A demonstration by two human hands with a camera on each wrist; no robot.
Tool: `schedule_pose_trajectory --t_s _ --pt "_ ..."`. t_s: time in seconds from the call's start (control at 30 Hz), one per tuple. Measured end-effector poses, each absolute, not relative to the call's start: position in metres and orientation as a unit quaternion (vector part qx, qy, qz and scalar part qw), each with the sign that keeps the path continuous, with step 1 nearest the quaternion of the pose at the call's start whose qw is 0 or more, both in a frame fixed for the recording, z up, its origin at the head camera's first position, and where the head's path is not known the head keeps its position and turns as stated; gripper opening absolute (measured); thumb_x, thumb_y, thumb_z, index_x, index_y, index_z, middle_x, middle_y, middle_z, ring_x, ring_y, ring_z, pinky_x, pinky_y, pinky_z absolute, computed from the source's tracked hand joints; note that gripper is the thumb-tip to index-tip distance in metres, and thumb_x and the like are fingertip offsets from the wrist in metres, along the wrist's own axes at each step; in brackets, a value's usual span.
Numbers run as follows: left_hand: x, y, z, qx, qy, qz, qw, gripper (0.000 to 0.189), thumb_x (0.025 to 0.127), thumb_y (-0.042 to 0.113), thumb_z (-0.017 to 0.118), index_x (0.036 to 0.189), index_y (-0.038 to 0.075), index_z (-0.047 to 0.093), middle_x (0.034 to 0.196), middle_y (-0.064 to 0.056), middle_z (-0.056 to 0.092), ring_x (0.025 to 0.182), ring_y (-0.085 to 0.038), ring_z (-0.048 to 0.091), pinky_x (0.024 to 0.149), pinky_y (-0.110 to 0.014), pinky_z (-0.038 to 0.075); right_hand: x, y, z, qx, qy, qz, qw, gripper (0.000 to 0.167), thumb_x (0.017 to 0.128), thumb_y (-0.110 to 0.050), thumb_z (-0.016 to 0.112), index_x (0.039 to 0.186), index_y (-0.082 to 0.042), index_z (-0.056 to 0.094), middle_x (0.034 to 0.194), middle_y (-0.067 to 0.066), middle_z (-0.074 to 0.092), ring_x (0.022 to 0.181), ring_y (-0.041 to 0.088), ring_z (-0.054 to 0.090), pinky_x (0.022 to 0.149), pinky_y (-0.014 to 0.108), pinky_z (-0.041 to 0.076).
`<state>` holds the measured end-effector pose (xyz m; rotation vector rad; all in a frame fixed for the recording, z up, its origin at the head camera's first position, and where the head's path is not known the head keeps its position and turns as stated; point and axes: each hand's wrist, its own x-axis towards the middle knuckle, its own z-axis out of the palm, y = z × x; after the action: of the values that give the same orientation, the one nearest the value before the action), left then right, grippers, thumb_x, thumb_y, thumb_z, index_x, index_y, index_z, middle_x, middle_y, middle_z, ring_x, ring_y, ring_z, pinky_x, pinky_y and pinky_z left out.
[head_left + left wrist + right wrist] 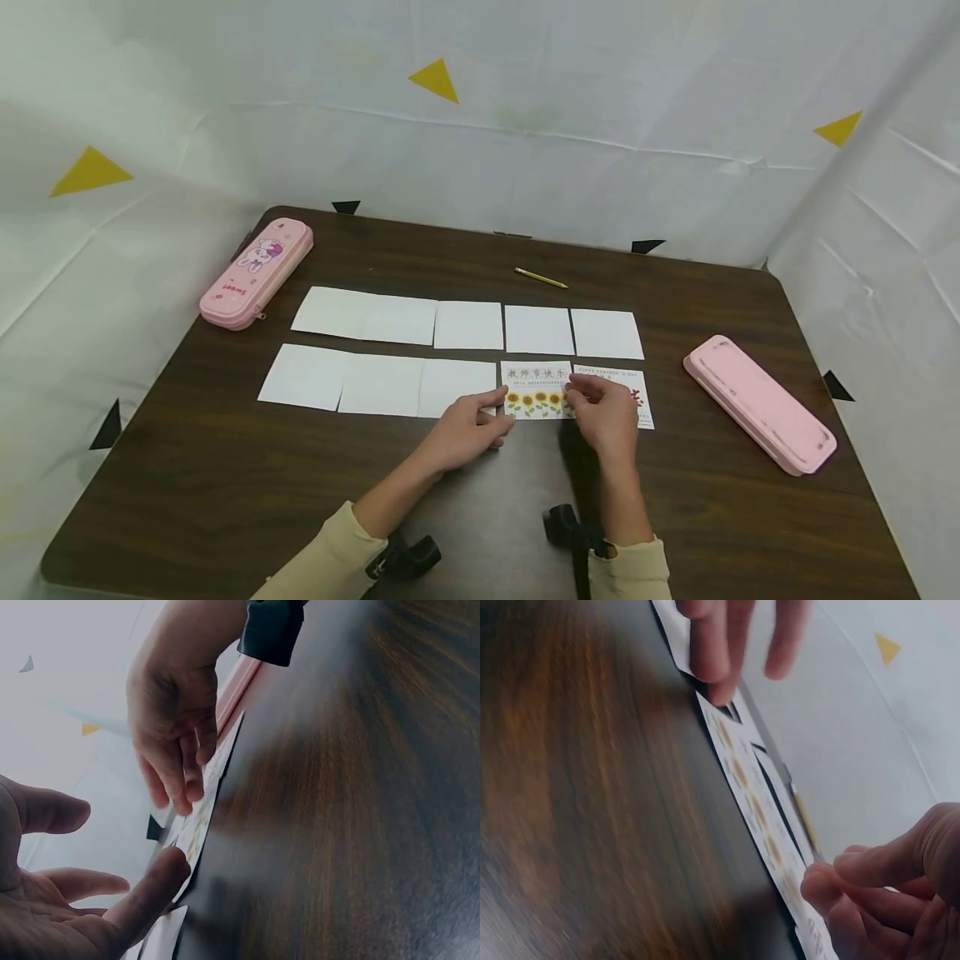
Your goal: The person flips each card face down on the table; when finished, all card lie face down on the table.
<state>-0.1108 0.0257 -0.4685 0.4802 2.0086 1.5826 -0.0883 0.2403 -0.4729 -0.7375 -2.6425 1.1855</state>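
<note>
A printed card with sunflowers (537, 406) lies flat on the dark wooden table, between my two hands. My left hand (467, 429) is at the card's left edge, its fingers loosely spread in the left wrist view. At the right edge, my right hand (606, 417) has its fingertips touching or just above the card. Its thumb and forefinger (821, 885) are close together in the right wrist view, with no card visibly between them. Partly behind the right hand lies a second printed card (642, 406) with red marks.
Blank white cards (382, 384) continue the near row leftward; another row of white cards (468, 326) lies behind. Beyond is a yellow pencil (542, 277). A pink pencil case (257, 273) sits at the far left, another pink case (759, 404) at the right. White sheeting surrounds the table.
</note>
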Motion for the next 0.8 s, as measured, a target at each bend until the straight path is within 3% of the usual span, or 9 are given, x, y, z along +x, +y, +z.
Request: schedule_pose_trajectory --t_s 0.3,0.53,0.8 --pt "-0.111 0.027 -0.467 0.182 0.752 0.574 0.27 0.055 0.096 0.018 0.06 0.145 -0.002 0.044 0.136 -0.02 0.056 0.083 -0.029 0.071 0.069 -0.027 0.05 -0.085 0.253 -0.472 -0.266 -0.885 0.374 0.079 0.024 0.092 -0.009 0.058 0.108 -0.007 0.076 0.099 0.011 0.074 0.089 0.025 0.065 0.069 0.035 0.04" --pt "-0.111 0.027 -0.471 0.185 0.768 0.553 0.264 0.058 0.095 0.024 0.061 0.145 0.001 0.045 0.106 -0.012 0.072 0.076 -0.025 0.069 0.063 -0.028 0.043 -0.084 0.26 -0.472 -0.283 -0.884 0.361 0.087 0.024 0.094 -0.013 0.058 0.109 -0.009 0.076 0.102 0.011 0.074 0.097 0.026 0.064 0.075 0.043 0.042" --pt "-0.112 0.028 -0.474 0.189 0.763 0.56 0.262 0.057 0.096 0.022 0.061 0.145 0.0 0.044 0.12 -0.016 0.067 0.078 -0.025 0.07 0.069 -0.029 0.047 -0.084 0.255 -0.469 -0.272 -0.889 0.357 0.089 0.022 0.093 -0.014 0.062 0.108 -0.009 0.076 0.101 0.012 0.074 0.097 0.027 0.066 0.079 0.046 0.044"
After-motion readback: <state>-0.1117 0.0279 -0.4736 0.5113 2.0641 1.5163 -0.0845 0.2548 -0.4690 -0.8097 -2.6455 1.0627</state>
